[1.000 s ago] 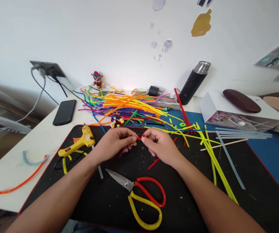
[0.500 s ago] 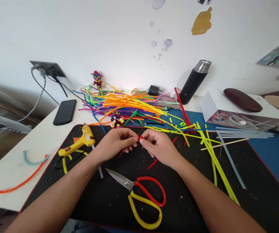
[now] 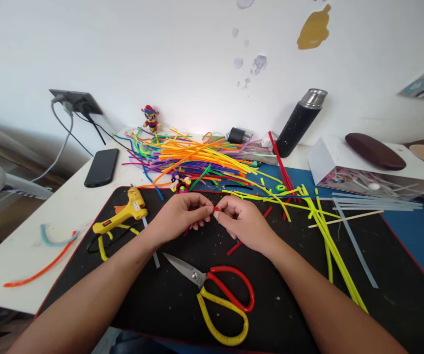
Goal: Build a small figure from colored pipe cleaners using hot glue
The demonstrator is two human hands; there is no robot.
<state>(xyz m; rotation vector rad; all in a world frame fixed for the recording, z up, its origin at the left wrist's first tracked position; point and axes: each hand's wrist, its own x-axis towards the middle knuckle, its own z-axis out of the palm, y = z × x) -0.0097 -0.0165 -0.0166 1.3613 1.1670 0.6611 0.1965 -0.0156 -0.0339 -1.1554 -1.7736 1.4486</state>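
Where left hand (image 3: pixel 187 212) and right hand (image 3: pixel 244 221) nearly meet above the black mat (image 3: pixel 160 305), one small red piece (image 3: pixel 216 209) sits between them. Hands: both pinched narrow on it, neither nearer; long axis indiscernible.

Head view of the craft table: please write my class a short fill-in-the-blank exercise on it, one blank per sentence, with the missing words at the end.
1. Between the left hand and the right hand is a small piece coloured ____.
2. The scissors have handles in red and ____.
3. The glue gun lies on a mat that is mainly ____.
4. Of the picture's left and right halves, the phone lies in the ____ half.

Missing words: red; yellow; black; left.
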